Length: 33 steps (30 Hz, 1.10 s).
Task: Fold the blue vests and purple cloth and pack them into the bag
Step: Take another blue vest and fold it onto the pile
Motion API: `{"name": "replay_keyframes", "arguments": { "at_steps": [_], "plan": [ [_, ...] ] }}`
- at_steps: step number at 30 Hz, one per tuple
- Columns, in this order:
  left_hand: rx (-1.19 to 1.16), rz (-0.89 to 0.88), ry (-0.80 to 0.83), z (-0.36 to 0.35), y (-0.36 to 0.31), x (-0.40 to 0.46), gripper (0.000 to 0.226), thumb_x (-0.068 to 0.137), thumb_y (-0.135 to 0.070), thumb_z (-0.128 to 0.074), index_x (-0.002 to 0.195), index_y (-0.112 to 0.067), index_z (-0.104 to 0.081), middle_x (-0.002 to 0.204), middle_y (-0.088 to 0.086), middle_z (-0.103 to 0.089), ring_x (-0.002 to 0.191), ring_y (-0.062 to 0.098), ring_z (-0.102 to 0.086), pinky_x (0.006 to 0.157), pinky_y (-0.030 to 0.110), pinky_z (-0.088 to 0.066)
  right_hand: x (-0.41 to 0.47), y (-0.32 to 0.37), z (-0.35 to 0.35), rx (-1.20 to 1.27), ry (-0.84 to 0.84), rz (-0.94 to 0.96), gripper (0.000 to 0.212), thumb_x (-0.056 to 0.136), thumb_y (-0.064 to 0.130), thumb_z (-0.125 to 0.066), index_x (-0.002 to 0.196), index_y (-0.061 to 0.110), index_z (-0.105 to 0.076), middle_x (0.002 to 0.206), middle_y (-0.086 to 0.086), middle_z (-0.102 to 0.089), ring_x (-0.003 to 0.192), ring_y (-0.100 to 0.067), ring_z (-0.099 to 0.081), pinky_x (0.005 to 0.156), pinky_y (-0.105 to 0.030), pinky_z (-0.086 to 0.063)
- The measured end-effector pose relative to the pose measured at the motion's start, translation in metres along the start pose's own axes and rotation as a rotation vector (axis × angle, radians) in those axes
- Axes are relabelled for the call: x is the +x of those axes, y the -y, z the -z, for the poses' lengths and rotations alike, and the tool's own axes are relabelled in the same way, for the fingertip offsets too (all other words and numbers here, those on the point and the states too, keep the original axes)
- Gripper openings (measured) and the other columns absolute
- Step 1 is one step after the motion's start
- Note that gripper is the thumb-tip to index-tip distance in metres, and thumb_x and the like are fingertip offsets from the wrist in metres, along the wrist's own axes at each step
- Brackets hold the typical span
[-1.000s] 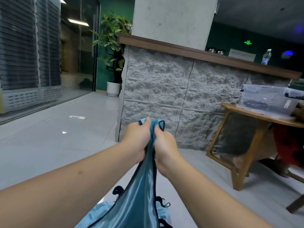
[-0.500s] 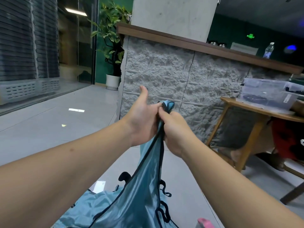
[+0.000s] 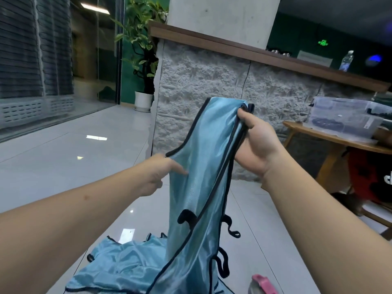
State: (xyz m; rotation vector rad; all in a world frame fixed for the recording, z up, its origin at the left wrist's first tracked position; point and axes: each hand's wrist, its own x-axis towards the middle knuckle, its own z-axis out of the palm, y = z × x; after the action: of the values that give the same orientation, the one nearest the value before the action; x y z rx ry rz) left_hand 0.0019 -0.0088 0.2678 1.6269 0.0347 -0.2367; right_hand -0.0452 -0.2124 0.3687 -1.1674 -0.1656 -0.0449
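Head view: shiny blue vest [image 3: 199, 166] with black trim hangs from right grip [image 3: 254, 141]; left grip [image 3: 161, 172] pinches its edge.

1. A blue vest [image 3: 197, 170], shiny light-blue fabric edged in black binding, hangs upright and lengthwise; its top end is bunched at the right, and black tie loops dangle along its lower right edge.
2. A second blue vest [image 3: 118, 264] (same fabric and trim) lies crumpled on the tiled floor [image 3: 63, 158], beneath and left of the hanging one.
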Motion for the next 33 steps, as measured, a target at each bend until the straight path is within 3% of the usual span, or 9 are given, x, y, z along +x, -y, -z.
{"name": "replay_keyframes", "arguments": {
  "at_steps": [2, 5, 10, 14, 17, 23, 27, 29, 33],
  "plan": [
    [-0.047, 0.004, 0.079, 0.005, 0.008, 0.004, 0.088, 0.055, -0.013, -0.095, 0.135, -0.015, -0.058, 0.137, 0.006, -0.066, 0.130, 0.030, -0.056, 0.115, 0.051, -0.038, 0.000, 0.004, 0.002, 0.035, 0.001, 0.008, 0.038, 0.111, 0.029, -0.044, 0.121, 0.002, -0.069, 0.115, -0.013, -0.077, 0.103, -0.026, -0.076, 0.094, -0.041, -0.058],
    [-0.095, -0.088, 0.183, 0.009, 0.004, 0.002, 0.043, 0.083, -0.003, -0.077, 0.125, -0.007, -0.069, 0.115, 0.008, -0.078, 0.108, 0.027, -0.073, 0.098, 0.043, -0.054, 0.004, 0.011, 0.012, 0.063, -0.038, 0.033, 0.039, 0.111, 0.030, -0.044, 0.124, 0.001, -0.067, 0.119, -0.015, -0.076, 0.109, -0.028, -0.074, 0.099, -0.044, -0.057],
    [0.021, -0.122, 0.337, 0.024, -0.017, -0.009, 0.053, 0.072, -0.006, -0.085, 0.123, -0.004, -0.069, 0.123, 0.014, -0.074, 0.111, 0.028, -0.072, 0.093, 0.034, -0.060, 0.020, 0.016, 0.036, 0.118, -0.204, 0.057, 0.044, 0.112, 0.035, -0.041, 0.129, 0.002, -0.064, 0.120, -0.019, -0.075, 0.110, -0.036, -0.073, 0.082, -0.046, -0.061],
    [0.041, -0.006, 0.476, 0.025, -0.018, -0.018, 0.074, 0.044, -0.016, -0.099, 0.113, -0.007, -0.076, 0.120, 0.018, -0.073, 0.100, 0.033, -0.072, 0.094, 0.043, -0.060, 0.033, 0.002, 0.050, 0.108, -0.267, 0.011, 0.043, 0.111, 0.034, -0.043, 0.132, 0.002, -0.063, 0.121, -0.020, -0.075, 0.110, -0.038, -0.073, 0.088, -0.049, -0.061],
    [-0.033, 0.072, 0.538, 0.022, -0.017, -0.021, 0.076, 0.028, -0.020, -0.101, 0.100, -0.005, -0.080, 0.103, 0.018, -0.076, 0.084, 0.030, -0.075, 0.082, 0.041, -0.064, 0.039, -0.010, 0.057, 0.098, -0.273, -0.009, 0.041, 0.111, 0.031, -0.045, 0.132, 0.002, -0.063, 0.120, -0.019, -0.075, 0.105, -0.037, -0.076, 0.088, -0.049, -0.062],
    [-0.152, 0.054, 0.490, 0.020, -0.024, -0.022, 0.066, 0.040, -0.025, -0.099, 0.099, -0.002, -0.081, 0.096, 0.018, -0.077, 0.080, 0.030, -0.076, 0.079, 0.043, -0.065, 0.048, -0.035, 0.069, 0.055, -0.281, -0.154, 0.046, 0.112, 0.033, -0.039, 0.137, 0.002, -0.062, 0.124, -0.022, -0.073, 0.110, -0.039, -0.074, 0.071, -0.047, -0.065],
    [-0.260, 0.030, 0.368, 0.016, -0.033, -0.021, 0.030, 0.080, -0.031, -0.069, 0.082, -0.004, -0.081, 0.085, 0.013, -0.076, 0.070, 0.025, -0.074, 0.072, 0.037, -0.063, 0.045, -0.050, 0.066, -0.028, -0.268, -0.279, 0.040, 0.106, 0.018, -0.042, 0.130, -0.007, -0.062, 0.123, -0.027, -0.072, 0.108, -0.041, -0.072, 0.082, -0.049, -0.060],
    [-0.304, 0.024, 0.342, 0.015, -0.035, -0.019, 0.030, 0.083, -0.031, -0.067, 0.083, -0.004, -0.080, 0.085, 0.012, -0.076, 0.070, 0.024, -0.074, 0.072, 0.037, -0.063, 0.041, -0.062, 0.062, 0.021, -0.260, -0.296, 0.039, 0.104, 0.028, -0.048, 0.117, -0.005, -0.066, 0.121, -0.027, -0.073, 0.100, -0.040, -0.075, 0.087, -0.049, -0.057],
    [-0.407, -0.016, 0.269, 0.014, -0.038, -0.018, 0.030, 0.080, -0.031, -0.069, 0.088, -0.004, -0.078, 0.091, 0.012, -0.074, 0.075, 0.025, -0.074, 0.073, 0.037, -0.063, 0.026, -0.100, 0.058, 0.158, -0.203, -0.333, 0.089, 0.096, 0.078, -0.040, 0.119, -0.002, -0.072, 0.119, -0.023, -0.075, 0.112, -0.037, -0.070, 0.103, -0.051, -0.050]
  ]
}}
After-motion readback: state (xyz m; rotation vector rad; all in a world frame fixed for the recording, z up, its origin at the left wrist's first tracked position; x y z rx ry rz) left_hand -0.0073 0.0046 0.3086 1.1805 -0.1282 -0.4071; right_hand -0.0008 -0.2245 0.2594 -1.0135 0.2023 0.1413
